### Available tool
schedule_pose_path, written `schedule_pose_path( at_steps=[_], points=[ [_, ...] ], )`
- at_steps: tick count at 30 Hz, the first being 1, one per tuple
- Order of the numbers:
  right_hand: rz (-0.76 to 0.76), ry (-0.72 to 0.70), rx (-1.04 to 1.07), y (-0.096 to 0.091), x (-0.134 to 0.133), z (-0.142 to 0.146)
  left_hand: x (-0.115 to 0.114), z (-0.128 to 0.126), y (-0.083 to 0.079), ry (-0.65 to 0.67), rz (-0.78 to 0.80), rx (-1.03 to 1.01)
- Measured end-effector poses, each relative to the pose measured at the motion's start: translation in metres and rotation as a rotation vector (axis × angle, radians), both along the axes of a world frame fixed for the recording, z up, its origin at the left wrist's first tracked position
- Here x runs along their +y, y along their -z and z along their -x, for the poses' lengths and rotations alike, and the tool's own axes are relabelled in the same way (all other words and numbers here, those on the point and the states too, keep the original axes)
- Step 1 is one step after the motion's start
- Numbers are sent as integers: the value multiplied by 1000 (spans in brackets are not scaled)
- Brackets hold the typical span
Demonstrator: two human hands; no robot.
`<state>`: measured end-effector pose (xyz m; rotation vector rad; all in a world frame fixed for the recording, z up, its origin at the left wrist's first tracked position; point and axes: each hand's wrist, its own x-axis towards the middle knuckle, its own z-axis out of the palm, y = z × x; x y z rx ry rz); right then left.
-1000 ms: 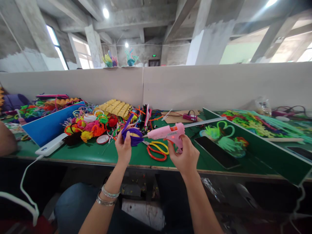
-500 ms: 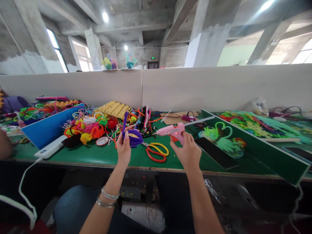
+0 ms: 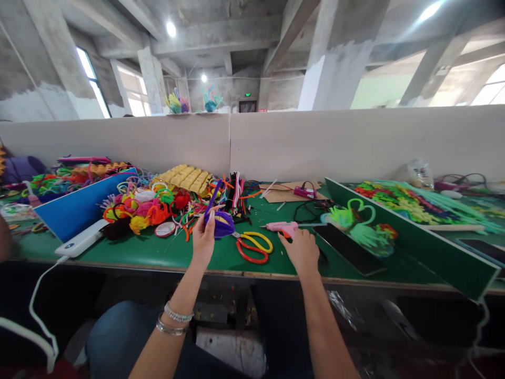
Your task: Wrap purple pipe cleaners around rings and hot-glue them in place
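My left hand (image 3: 204, 238) is closed in a pinch on a purple pipe-cleaner figure (image 3: 223, 225), a rounded body with a strip standing up from it. Low over the green table, my right hand (image 3: 303, 250) grips a pink hot glue gun (image 3: 281, 227), its nozzle pointing left and a pale glue stick reaching out behind. The gun lies on or just above the tabletop; I cannot tell which. Between my hands lie scissors (image 3: 252, 247) with one red and one yellow handle, their blade tips partly hidden by the purple figure.
On the left, a heap of coloured pipe-cleaner pieces (image 3: 148, 210) lies before a yellow egg tray (image 3: 185, 178) and beside a white power strip (image 3: 84, 242). A black phone (image 3: 347, 247) and a green pipe-cleaner swan (image 3: 366, 234) sit right, near a green upright board (image 3: 426, 247).
My right hand has lowered the glue gun toward the tabletop, so it lies flatter. My left hand has shifted slightly right with the purple figure.
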<state>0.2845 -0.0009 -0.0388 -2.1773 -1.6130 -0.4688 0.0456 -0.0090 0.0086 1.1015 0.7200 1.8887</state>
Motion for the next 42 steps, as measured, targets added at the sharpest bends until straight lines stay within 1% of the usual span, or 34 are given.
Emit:
schedule_pose_path(
  at_steps=[3, 6, 8, 10, 12, 15, 17, 19, 20, 21, 22, 24, 27, 31, 34, 38, 40, 42],
  points=[
    [34, 10, -21, -2, -1, 1, 0, -1, 1, -25, 13, 24],
    [84, 12, -14, -6, -4, 0, 1, -1, 4, 5, 6, 74],
    [78, 10, -25, -11, -8, 0, 1, -1, 5, 24, -6, 116],
    [-3, 5, -43, -20, -13, 3, 0, -1, 6, 18, -8, 152],
    [-160, -28, -40, -32, -21, 9, -2, -2, 7, -13, 4, 180],
    [-451, -192, -4, -51, -36, 27, -3, -4, 8, -47, 12, 239],
    [-626, -395, 3, -60, -47, 45, -3, -4, 10, -42, 7, 301],
    [-763, -647, -47, -63, -56, 62, -1, -2, 11, -33, 10, 384],
    [-837, -729, -88, -62, -60, 71, 0, -1, 12, -30, 14, 436],
    [-896, -760, -96, -61, -62, 78, 1, 0, 13, -30, 14, 496],
    [-913, -789, -89, -59, -62, 84, 2, 1, 13, -37, 4, 567],
    [-886, -810, -58, -55, -61, 91, 2, 3, 14, -72, -57, 726],
    [-773, -819, -37, -54, -56, 92, 1, 4, 16, -137, -199, 943],
    [-664, -827, -73, -58, -50, 83, -2, 3, 16, -171, -320, 1084],
    [-627, -789, -50, -58, -49, 78, -4, 3, 15, -175, -346, 1112],
    [-552, -716, -6, -56, -49, 76, -6, 4, 11, -154, -350, 1073],
    [-496, -711, 36, -55, -50, 76, -7, 6, 10, -141, -347, 1047],
    [-450, -744, 94, -56, -51, 76, -7, 7, 8, -123, -348, 1023]
  ],
)
